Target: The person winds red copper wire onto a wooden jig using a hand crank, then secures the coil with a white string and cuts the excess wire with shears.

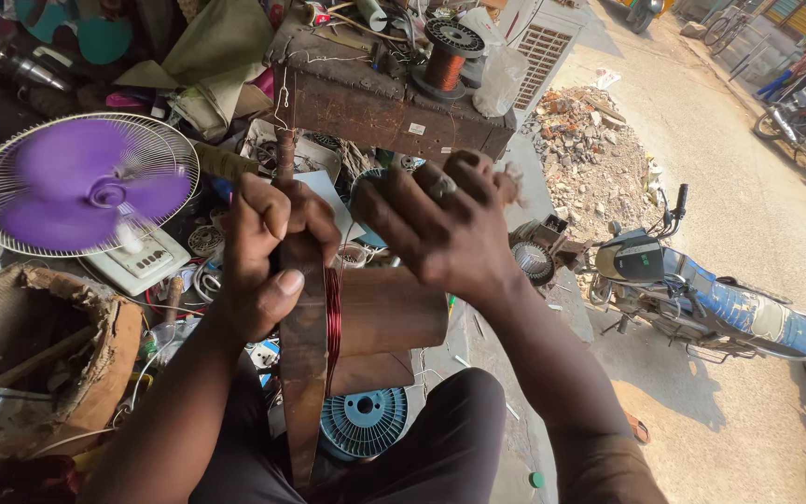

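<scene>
My left hand [268, 261] grips the top of a flat rusty-brown wooden former [302, 373] that stands upright between my knees. A band of reddish copper wire [332, 322] is wound around it, beside a brown block [389, 313] fixed to its right side. My right hand [440, 233], a ring on one finger, is closed just above that block, fingers curled; what it pinches is hidden. A thin vertical rod [284, 154] rises behind my left hand.
A purple table fan [86, 187] spins at left. A wooden bench [384, 103] ahead carries a copper wire spool [445, 61]. A blue empty spool [363, 422] lies by my knee. A motorcycle [701, 303] and a rubble pile [590, 149] are on the right.
</scene>
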Motion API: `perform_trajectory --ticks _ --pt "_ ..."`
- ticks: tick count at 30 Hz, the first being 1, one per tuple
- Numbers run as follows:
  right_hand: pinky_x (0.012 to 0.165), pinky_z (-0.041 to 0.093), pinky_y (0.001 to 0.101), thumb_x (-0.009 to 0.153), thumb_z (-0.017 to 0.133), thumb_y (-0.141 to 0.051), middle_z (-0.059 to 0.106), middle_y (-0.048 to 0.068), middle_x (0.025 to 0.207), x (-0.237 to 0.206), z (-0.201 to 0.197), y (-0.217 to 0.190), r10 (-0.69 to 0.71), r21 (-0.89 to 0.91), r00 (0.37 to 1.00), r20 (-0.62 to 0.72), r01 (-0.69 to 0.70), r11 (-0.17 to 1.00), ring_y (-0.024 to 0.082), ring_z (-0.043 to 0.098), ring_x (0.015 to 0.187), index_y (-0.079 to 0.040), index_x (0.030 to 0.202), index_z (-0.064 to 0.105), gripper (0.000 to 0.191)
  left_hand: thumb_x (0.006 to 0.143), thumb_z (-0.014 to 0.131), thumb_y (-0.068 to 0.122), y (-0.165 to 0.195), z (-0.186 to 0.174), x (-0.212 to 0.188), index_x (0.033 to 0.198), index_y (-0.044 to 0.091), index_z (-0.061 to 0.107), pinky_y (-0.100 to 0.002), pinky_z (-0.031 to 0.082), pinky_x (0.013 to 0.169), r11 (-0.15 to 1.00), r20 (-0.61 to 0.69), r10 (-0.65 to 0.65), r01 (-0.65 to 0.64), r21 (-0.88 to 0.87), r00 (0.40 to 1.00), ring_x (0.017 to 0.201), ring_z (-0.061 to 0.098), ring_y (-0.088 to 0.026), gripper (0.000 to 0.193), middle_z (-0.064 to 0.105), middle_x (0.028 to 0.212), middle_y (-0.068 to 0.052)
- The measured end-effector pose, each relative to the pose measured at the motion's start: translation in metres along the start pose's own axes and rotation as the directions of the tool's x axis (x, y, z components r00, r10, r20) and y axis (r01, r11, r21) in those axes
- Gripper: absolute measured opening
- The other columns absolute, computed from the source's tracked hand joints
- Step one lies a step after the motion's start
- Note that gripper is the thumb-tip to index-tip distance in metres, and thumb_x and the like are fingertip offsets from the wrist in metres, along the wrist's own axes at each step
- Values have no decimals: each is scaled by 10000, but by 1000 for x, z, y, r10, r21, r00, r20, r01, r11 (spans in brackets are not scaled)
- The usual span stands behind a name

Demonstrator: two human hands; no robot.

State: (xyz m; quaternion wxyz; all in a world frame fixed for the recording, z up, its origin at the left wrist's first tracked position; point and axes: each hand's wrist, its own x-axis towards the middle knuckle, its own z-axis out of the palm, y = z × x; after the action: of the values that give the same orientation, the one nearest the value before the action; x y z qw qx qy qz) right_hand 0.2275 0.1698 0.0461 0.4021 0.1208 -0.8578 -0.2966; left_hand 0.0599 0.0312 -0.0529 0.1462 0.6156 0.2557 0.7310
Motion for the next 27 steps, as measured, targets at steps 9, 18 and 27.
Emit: perform_trajectory --ticks 9,18,27 --pt "665 503 425 870 692 -177 694 60 1036 -79 138 -50 73 428 867 493 -314 847 240 702 955 -112 1066 710 208 959 594 340 37 15 -9 1070 178 244 -323 426 830 999 64 6 -9 41 998 914 420 -185 401 563 886 -138" --pt "805 491 426 869 698 -234 624 109 1198 -150 126 -178 167 694 764 623 -638 335 276 635 1104 -98 1183 666 343 901 645 312 27 -21 6 1050 145 359 -364 453 844 989 100 -41 55 -140 994 869 502 -203 364 625 849 -114" --pt "946 479 427 869 703 -291 555 159 1360 -157 123 -212 144 720 745 651 -667 194 311 568 1252 -85 1300 622 484 903 764 503 27 -53 28 798 174 412 -350 427 759 962 401 -119 205 -179 909 836 507 -220 493 650 766 -83"
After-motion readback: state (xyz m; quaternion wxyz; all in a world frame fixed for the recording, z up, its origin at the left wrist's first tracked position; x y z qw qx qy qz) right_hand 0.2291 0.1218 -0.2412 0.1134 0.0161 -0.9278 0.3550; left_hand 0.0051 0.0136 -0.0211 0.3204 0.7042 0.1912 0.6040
